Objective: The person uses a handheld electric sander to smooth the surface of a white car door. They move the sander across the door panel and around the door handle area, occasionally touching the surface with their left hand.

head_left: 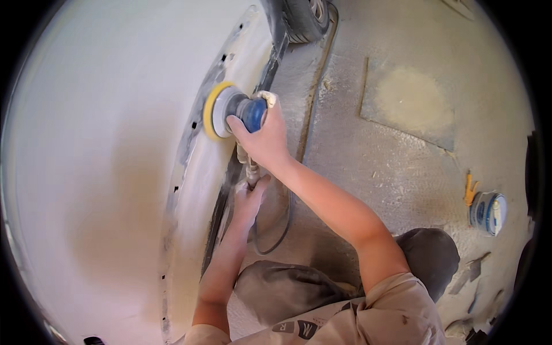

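My right hand (pixel 268 137) grips the blue-topped body of an air sander (pixel 234 104), thumb along its near side and fingers wrapped over the far side. The sander is tilted on its side, its yellow-edged pad turned toward the car's lower side panel (pixel 192 178). I cannot tell whether the pad touches the panel. Below the sander, my left hand (pixel 249 195) is closed around the metal hose fitting (pixel 252 171). A dark air hose (pixel 287 221) loops down near my knee. Pale, sanded-looking patches and small dark holes run along the panel.
A car wheel (pixel 305 20) stands at the top. A dusty square plate (pixel 411 106) lies on the floor at right. Nearer me are a blue-and-white tub (pixel 487 214) and a yellow-handled tool (pixel 471 188). Scraps lie at lower right, beyond my bent knee (pixel 428 259).
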Demonstrator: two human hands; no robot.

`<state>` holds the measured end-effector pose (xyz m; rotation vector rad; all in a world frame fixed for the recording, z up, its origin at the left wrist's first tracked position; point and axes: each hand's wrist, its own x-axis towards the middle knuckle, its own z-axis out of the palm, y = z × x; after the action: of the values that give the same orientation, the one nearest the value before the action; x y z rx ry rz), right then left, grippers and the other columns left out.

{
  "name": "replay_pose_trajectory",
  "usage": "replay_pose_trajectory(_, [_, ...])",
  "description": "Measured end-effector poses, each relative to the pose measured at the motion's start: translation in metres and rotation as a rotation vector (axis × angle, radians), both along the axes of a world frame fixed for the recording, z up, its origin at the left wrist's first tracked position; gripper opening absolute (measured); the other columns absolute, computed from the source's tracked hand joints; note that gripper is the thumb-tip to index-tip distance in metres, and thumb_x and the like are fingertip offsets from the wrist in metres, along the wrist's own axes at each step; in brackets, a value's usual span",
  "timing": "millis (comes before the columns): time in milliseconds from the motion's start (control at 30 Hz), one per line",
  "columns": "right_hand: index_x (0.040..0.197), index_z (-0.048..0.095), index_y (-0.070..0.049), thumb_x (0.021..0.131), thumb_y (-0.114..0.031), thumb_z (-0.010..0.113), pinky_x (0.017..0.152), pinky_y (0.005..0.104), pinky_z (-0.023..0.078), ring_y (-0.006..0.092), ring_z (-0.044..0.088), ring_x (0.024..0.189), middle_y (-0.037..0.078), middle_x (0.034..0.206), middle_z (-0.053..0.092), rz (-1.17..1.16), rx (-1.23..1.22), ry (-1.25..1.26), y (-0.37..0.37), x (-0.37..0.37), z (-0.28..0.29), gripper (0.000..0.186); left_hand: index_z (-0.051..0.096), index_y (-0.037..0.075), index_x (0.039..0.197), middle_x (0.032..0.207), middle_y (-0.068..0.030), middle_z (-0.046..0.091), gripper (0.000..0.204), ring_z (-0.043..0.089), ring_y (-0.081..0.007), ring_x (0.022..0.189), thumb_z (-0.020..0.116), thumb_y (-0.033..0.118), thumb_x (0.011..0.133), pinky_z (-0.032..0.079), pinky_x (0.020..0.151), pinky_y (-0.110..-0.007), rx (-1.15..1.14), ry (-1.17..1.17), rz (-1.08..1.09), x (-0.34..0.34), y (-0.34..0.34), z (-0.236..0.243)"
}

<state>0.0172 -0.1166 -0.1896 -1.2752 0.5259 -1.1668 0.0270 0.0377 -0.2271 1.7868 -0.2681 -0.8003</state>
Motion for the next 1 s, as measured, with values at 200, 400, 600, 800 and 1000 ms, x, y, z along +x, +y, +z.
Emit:
replay_pose_trajectory(200, [0.129, 0.038, 0.002, 0.077, -0.026, 0.081, 0.088, 0.0433, 0.050, 0.0365, 0.063, 0.101, 0.025, 0.110, 0.058, 0.168, -0.131, 0.171, 0.046, -0.037, -0.010, 0.073, 0.067, 0.003, 0.084, 0.068, 0.0047, 0.057, 0.024, 0.046, -0.0056, 0.060, 0.077, 0.024, 0.087, 0.038, 0.054, -0.029, 0.133, -0.197, 0.013, -0.014, 0.061, -0.007])
replay_pose_trajectory(400, [0.139, 0.028, 0.002, 0.078, -0.025, 0.082, 0.091, 0.0400, 0.051, 0.0315, 0.066, 0.104, 0.022, 0.112, 0.063, 0.376, -0.119, 0.341, 0.064, -0.061, -0.017, 0.086, 0.069, 0.001, 0.085, 0.071, 0.0025, 0.059, 0.024, 0.048, -0.0073, 0.065, 0.080, 0.022, 0.083, 0.043, 0.059, -0.030, 0.229, -0.258, -0.057, -0.013, 0.091, -0.020])
replay_pose_trajectory(600, [0.138, 0.033, 0.000, 0.075, -0.033, 0.084, 0.088, 0.0455, 0.053, 0.0431, 0.066, 0.102, 0.027, 0.115, 0.062, 0.372, -0.101, 0.227, 0.034, -0.045, -0.016, 0.088, 0.068, 0.001, 0.083, 0.069, 0.0047, 0.057, 0.021, 0.047, -0.0060, 0.063, 0.080, 0.018, 0.083, 0.041, 0.057, -0.029, 0.201, -0.313, -0.051, -0.002, 0.055, -0.004])
replay_pose_trajectory(800, [0.128, 0.036, -0.002, 0.078, -0.026, 0.084, 0.084, 0.0419, 0.054, 0.0349, 0.069, 0.099, 0.025, 0.109, 0.064, 0.393, 0.037, 0.168, -0.025, -0.027, -0.010, 0.074, 0.068, 0.003, 0.081, 0.068, 0.0075, 0.055, 0.015, 0.043, -0.0031, 0.060, 0.077, 0.013, 0.085, 0.035, 0.053, -0.027, 0.329, -0.319, 0.005, 0.000, -0.017, 0.032])
replay_pose_trajectory(1000, [0.130, 0.041, 0.002, 0.075, -0.030, 0.084, 0.081, 0.0427, 0.055, 0.0380, 0.069, 0.094, 0.023, 0.106, 0.064, 0.386, 0.085, 0.123, -0.084, -0.001, -0.012, 0.077, 0.069, 0.003, 0.083, 0.073, 0.0074, 0.059, 0.011, 0.048, -0.0038, 0.066, 0.076, 0.012, 0.085, 0.039, 0.058, -0.026, 0.340, -0.384, 0.182, 0.001, -0.083, 0.034])
